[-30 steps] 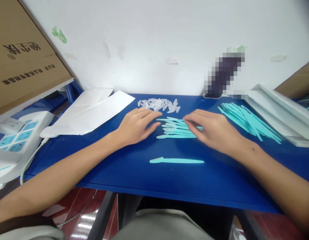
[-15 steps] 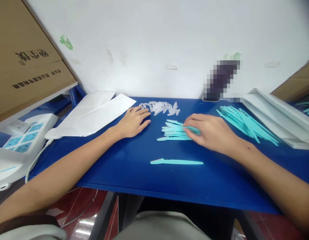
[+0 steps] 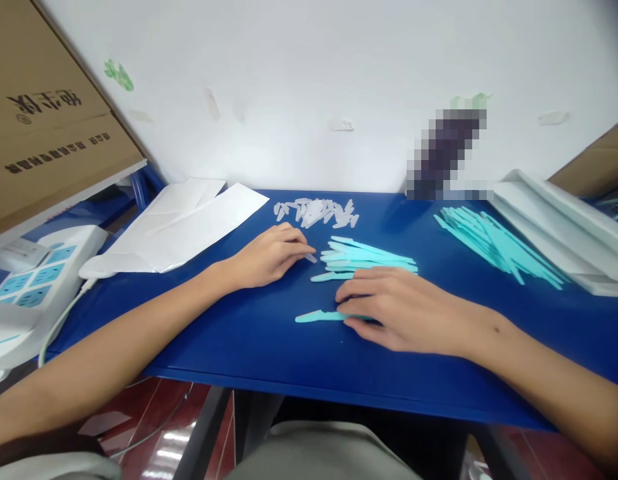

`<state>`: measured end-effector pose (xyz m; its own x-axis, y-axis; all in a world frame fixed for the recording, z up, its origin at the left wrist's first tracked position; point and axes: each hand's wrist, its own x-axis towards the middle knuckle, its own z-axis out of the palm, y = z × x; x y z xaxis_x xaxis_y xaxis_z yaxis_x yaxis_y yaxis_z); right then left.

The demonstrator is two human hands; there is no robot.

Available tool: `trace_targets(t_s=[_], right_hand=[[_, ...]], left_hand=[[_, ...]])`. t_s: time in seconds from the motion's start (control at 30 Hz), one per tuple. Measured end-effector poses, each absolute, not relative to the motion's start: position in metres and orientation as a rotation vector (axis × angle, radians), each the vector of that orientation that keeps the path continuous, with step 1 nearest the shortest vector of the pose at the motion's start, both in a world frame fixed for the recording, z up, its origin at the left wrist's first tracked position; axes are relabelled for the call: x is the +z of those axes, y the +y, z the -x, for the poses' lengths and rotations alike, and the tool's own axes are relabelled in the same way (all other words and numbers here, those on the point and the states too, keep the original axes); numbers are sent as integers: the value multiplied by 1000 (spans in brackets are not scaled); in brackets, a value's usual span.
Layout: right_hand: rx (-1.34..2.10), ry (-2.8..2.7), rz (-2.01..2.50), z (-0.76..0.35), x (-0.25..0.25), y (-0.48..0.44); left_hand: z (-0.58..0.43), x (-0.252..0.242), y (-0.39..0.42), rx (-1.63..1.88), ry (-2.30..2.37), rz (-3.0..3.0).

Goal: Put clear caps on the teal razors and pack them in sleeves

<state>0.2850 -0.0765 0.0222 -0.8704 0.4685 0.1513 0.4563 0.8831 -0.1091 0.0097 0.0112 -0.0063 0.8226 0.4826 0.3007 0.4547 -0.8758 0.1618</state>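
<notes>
My right hand (image 3: 393,308) lies over a single teal plastic razor (image 3: 319,316) near the front of the blue table (image 3: 269,333), its fingers closing on the handle. My left hand (image 3: 271,255) rests on the table with a small clear cap (image 3: 310,257) pinched at its fingertips. Between the hands, slightly farther back, lies a small pile of teal razors (image 3: 366,260). A heap of clear caps (image 3: 313,211) sits behind my left hand.
A larger pile of teal razors (image 3: 493,241) lies at the right, beside white trays (image 3: 563,230). White paper sheets (image 3: 183,223) lie at the back left. A power strip (image 3: 33,280) and a cardboard box (image 3: 43,113) are at the far left.
My right hand has left the small pile and come toward me onto the single razor. My left hand has drawn back from the caps with one cap at its fingertips.
</notes>
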Motion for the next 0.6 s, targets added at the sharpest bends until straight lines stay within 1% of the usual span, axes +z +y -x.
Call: trace_targets(t_s=[0.13, 0.23, 0.47, 0.53, 0.6], right_hand=[[-12, -2872, 734, -288, 16, -70], [30, -2894, 761, -290, 17, -69], [13, -2921, 749, -289, 23, -74], [-44, -2932, 745, -288, 21, -75], [-175, -2926, 717, -287, 18, -76]], left_hand=[[-10, -4, 13, 482, 843, -2854], [-9, -2, 13, 454, 888, -2862], [-5, 3, 11, 240, 1023, -3237], [-6, 6, 9, 268, 1050, -3233], [-9, 10, 5, 444, 1055, -3125]])
